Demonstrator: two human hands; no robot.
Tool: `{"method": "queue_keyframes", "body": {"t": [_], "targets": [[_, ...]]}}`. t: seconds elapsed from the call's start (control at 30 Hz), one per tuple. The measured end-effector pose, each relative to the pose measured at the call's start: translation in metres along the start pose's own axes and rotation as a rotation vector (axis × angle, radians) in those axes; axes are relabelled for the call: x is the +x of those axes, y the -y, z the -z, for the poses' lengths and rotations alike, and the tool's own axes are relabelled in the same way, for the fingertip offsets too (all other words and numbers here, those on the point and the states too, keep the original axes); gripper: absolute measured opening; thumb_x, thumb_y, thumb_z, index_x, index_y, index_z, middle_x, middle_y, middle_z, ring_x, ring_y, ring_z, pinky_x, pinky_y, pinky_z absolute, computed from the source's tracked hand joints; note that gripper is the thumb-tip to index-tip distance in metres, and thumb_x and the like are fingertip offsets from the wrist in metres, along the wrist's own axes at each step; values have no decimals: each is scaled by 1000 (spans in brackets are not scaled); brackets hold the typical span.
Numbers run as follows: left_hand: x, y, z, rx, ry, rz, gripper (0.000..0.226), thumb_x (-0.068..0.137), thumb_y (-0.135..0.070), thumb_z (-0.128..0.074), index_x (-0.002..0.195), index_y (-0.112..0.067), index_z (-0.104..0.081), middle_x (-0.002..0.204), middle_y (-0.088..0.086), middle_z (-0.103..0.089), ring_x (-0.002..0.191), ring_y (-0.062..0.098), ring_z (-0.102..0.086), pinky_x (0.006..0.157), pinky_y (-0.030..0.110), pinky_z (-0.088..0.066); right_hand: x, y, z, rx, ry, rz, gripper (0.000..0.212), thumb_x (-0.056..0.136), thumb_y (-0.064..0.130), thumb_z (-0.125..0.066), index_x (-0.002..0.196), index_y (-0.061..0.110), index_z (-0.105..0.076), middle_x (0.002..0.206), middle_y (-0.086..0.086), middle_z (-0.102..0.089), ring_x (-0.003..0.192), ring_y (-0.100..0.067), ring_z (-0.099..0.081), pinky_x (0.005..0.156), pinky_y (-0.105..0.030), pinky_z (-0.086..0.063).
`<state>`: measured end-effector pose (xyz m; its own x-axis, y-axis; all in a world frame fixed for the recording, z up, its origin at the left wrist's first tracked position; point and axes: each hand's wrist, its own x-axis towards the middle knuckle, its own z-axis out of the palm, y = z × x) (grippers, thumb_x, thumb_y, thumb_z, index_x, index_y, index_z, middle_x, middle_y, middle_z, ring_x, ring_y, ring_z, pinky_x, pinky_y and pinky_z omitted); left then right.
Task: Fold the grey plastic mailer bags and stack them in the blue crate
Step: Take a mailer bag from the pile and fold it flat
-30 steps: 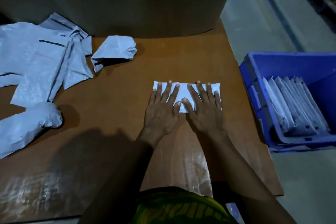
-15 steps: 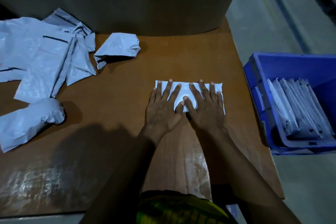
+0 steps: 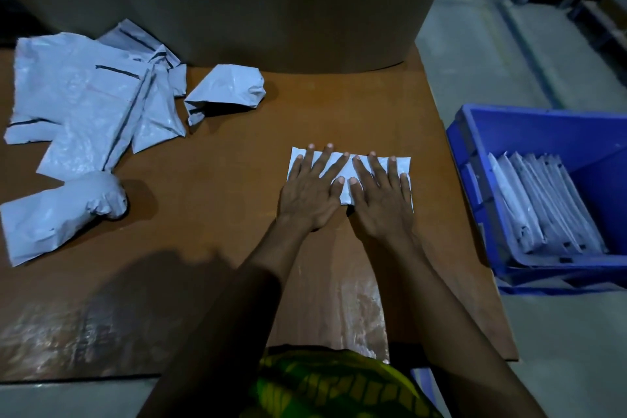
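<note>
A small folded grey mailer bag (image 3: 346, 191) lies flat on the brown table. My left hand (image 3: 310, 188) and my right hand (image 3: 381, 195) press down on it side by side, fingers straight and spread. To the right, off the table, stands the blue crate (image 3: 529, 132) with several folded mailers (image 3: 543, 207) leaning in a row inside. Unfolded grey mailers (image 3: 84, 102) lie heaped at the table's far left, with one crumpled bag (image 3: 225, 90) near the middle back and another puffed bag (image 3: 57, 212) at the left edge.
A large brown cardboard drum or box (image 3: 254, 0) rises behind the table (image 3: 237, 163). Grey concrete floor (image 3: 475, 54) runs along the right side, with shelving legs at the far top right. The crate sits lower than the tabletop.
Both hands have stayed flat on the folded mailer, shifting only slightly outward over it. The camera view has drifted a little.
</note>
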<state>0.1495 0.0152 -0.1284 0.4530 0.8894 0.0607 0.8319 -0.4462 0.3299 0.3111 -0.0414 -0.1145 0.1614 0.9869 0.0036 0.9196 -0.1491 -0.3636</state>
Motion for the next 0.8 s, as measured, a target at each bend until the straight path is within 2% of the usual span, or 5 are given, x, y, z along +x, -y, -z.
{"method": "queue_keyframes", "body": {"t": [0.17, 0.33, 0.5, 0.67, 0.8], "targets": [[1, 7, 1, 8, -35, 50, 61, 105, -54, -8, 163, -39, -17, 173, -3, -11, 159, 27, 1, 128, 41, -1, -1, 0, 1, -9, -25, 15, 61, 105, 55, -15, 164, 38, -17, 173, 11, -6, 159, -17, 11, 127, -45, 4], [-8, 19, 8, 56, -61, 148, 66, 103, -51, 1, 164, -34, -16, 173, -2, -8, 159, 27, 1, 128, 47, 3, -3, -1, 1, -60, -31, 28, 60, 108, 54, -25, 164, 35, -17, 173, 7, -7, 160, -21, 8, 128, -45, 3], [-12, 17, 14, 94, -97, 234, 68, 103, -53, -2, 164, -30, -20, 173, 5, -10, 159, 29, 0, 128, 49, 5, 1, 3, 6, -58, -17, 21, 65, 104, 55, -13, 164, 32, -22, 173, 0, -9, 160, -26, 3, 127, -52, 0], [-3, -4, 17, 39, -114, 63, 66, 106, -42, -6, 163, -14, -24, 170, 8, -22, 159, 28, -8, 129, 44, -4, 18, 24, 6, -26, -91, 46, 65, 104, 47, -11, 161, 26, -32, 170, -2, -23, 159, -27, -9, 126, -53, -6], [-4, -8, 3, -6, -43, 41, 70, 104, -49, -1, 165, -19, -14, 172, 3, -12, 160, 23, 1, 129, 41, 1, 29, 17, 4, -30, -57, -26, 67, 102, 50, -12, 162, 25, -29, 171, -3, -20, 159, -27, -8, 126, -53, -7]]}}
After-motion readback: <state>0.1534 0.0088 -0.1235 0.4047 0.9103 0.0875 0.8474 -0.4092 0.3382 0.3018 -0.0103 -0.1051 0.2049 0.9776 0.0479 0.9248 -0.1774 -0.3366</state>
